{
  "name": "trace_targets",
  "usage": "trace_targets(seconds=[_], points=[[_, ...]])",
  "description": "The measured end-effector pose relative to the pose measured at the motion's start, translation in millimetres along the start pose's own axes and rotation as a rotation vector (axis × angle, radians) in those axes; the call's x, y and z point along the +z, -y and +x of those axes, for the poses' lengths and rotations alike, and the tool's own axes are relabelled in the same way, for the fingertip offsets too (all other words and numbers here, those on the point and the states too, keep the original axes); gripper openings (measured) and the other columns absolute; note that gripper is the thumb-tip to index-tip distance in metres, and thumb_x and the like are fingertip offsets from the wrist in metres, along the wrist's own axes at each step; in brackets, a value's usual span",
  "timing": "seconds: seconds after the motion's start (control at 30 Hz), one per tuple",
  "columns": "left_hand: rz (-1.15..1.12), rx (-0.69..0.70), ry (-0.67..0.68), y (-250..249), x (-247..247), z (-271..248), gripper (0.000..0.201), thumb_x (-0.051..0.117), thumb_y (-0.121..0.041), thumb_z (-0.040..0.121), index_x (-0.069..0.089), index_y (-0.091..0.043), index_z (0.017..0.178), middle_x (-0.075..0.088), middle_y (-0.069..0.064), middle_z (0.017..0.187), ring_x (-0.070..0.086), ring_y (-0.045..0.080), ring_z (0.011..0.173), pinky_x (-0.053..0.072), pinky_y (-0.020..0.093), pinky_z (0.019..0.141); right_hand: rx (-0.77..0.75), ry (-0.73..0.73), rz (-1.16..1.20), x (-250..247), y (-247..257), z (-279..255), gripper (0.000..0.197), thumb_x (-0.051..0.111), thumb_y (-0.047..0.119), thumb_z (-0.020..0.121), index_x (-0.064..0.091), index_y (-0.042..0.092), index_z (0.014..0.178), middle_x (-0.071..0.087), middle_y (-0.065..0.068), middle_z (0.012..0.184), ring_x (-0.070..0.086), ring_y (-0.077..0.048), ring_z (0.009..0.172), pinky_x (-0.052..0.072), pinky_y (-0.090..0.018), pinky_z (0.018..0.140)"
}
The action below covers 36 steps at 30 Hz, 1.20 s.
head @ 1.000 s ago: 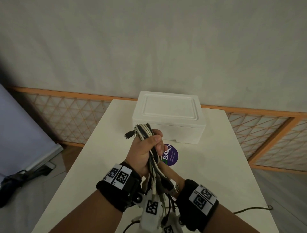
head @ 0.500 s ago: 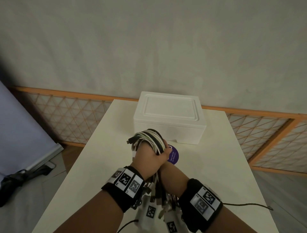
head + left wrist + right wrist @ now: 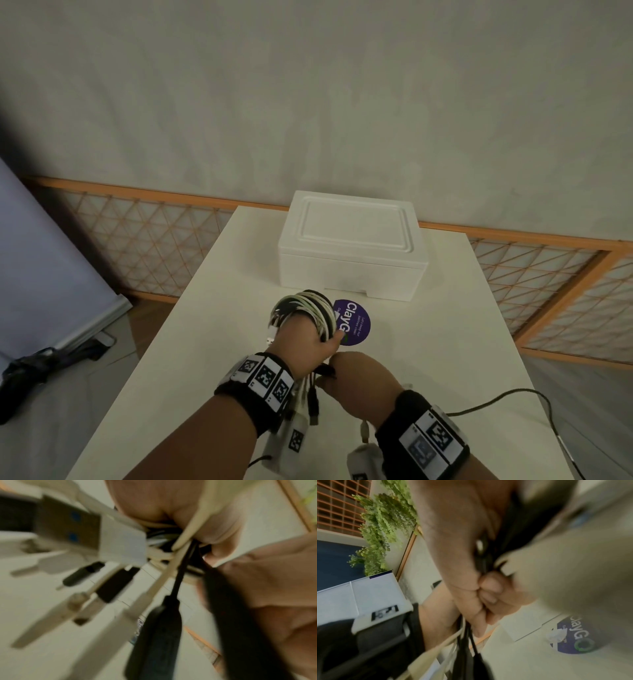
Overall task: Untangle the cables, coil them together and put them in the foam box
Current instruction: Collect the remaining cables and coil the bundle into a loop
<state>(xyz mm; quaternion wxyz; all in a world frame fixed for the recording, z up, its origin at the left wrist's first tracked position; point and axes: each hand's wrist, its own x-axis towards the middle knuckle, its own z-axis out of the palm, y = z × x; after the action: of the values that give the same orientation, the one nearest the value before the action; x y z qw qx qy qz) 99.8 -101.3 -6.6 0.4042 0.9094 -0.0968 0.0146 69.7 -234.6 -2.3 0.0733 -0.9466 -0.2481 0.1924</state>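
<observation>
left hand point(image 3: 305, 337) gripped cables point(image 3: 308, 308) looped, keeping the coil together | right hand point(image 3: 359, 380) pinched trailing ends | foam box point(image 3: 352, 246) lid on

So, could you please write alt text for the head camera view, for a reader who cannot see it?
Over a white table, the left hand grips a coil of black and white cables while the right hand holds their hanging ends. Beyond stand a closed white foam box and a purple round sticker.
</observation>
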Motion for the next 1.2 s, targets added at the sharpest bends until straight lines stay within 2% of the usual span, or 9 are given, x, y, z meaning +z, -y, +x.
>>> trace_targets(seconds=[0.1,0.17,0.3,0.43,0.57,0.83,0.97,1.07,1.2], points=[[0.031,0.001,-0.006,1.7,-3.1,-4.8,0.021,0.066,-0.03,0.087,0.069,-0.012,0.098,0.06,-0.013,0.08,0.057,0.003,0.077,0.035,0.001,0.068,0.026,-0.035,-0.037,-4.7,-0.6,-6.7,0.03,0.043,0.036,0.096,0.058,0.01,0.102,0.056,-0.004,0.087,0.05,-0.021,0.078,0.043,-0.031,0.071],[-0.046,-0.068,0.019,4.6,-5.8,-4.8,0.021,0.066,-0.029,0.088,0.072,-0.009,0.085,0.061,-0.014,0.065,0.058,0.0,0.062,0.039,0.007,0.064,0.007,-0.135,-0.08,-11.2,0.0,-12.4,0.025,0.045,0.034,0.094,0.059,0.015,0.103,0.064,-0.003,0.093,0.058,-0.021,0.081,0.043,-0.031,0.068],[-0.265,-0.303,0.115,0.7,-20.9,-3.4,0.052,0.064,-0.05,0.086,0.06,-0.02,0.045,0.054,-0.008,0.043,0.049,0.003,0.041,0.039,0.02,0.056,-0.2,-0.456,-0.255,-29.9,-7.1,-18.2,0.013,0.073,0.038,0.073,0.065,0.028,0.073,0.06,0.008,0.058,0.058,-0.013,0.051,0.042,-0.026,0.048],[-0.414,-0.198,0.213,-11.6,-29.9,-9.9,0.088,0.045,-0.094,0.052,0.063,-0.008,0.056,0.062,0.002,0.056,0.057,0.014,0.055,0.048,0.03,0.067,-0.449,-0.779,-0.323,-47.1,-18.0,-18.1,0.005,0.071,0.031,0.079,0.066,0.032,0.078,0.054,0.011,0.063,0.052,-0.013,0.062,0.04,-0.03,0.07],[-0.7,-0.07,0.361,-22.9,-29.2,-12.4,0.092,0.044,-0.101,0.038,0.06,-0.011,0.054,0.062,0.002,0.056,0.059,0.016,0.055,0.048,0.022,0.06,-0.538,-0.913,-0.386,-63.0,-26.3,-16.5,0.012,0.068,0.027,0.083,0.065,0.038,0.087,0.055,0.014,0.071,0.053,-0.013,0.069,0.04,-0.037,0.091],[-0.993,0.043,0.546,-31.7,-23.0,-21.7,0.059,0.066,-0.08,0.052,0.058,-0.022,0.063,0.058,-0.008,0.054,0.057,0.007,0.048,0.051,0.034,0.065,-0.707,-0.777,-0.266,-74.9,-34.6,-7.1,0.031,0.066,0.036,0.085,0.05,0.026,0.11,0.052,0.003,0.101,0.054,-0.018,0.087,0.041,-0.036,0.087],[-1.051,-0.021,0.573,-38.5,-22.4,-28.7,0.046,0.088,-0.038,0.058,0.057,-0.005,0.068,0.057,-0.003,0.049,0.056,0.009,0.043,0.05,0.031,0.06,-0.774,-0.682,-0.113,-78.9,-31.3,-7.9,0.036,0.047,0.051,0.093,0.054,0.022,0.111,0.049,-0.001,0.126,0.048,-0.021,0.114,0.035,-0.032,0.101],[-1.039,-0.041,0.602,-43.0,-28.8,-33.1,0.015,0.076,-0.019,0.064,0.063,-0.011,0.066,0.057,-0.003,0.047,0.053,0.009,0.041,0.049,0.029,0.058,-0.77,-0.545,0.116,-82.5,-29.2,-9.0,0.043,0.065,0.042,0.083,0.053,0.02,0.117,0.055,-0.001,0.131,0.043,-0.013,0.129,0.033,-0.026,0.108],[-1.129,-0.09,0.703,-45.1,-27.8,-38.6,0.029,0.074,-0.017,0.07,0.057,-0.001,0.087,0.055,-0.001,0.05,0.053,0.009,0.041,0.05,0.029,0.059,-0.657,-0.367,0.469,-84.7,-26.4,-15.3,0.082,0.087,0.023,0.06,0.043,0.043,0.127,0.061,0.008,0.123,0.056,-0.004,0.116,0.047,-0.029,0.096]])
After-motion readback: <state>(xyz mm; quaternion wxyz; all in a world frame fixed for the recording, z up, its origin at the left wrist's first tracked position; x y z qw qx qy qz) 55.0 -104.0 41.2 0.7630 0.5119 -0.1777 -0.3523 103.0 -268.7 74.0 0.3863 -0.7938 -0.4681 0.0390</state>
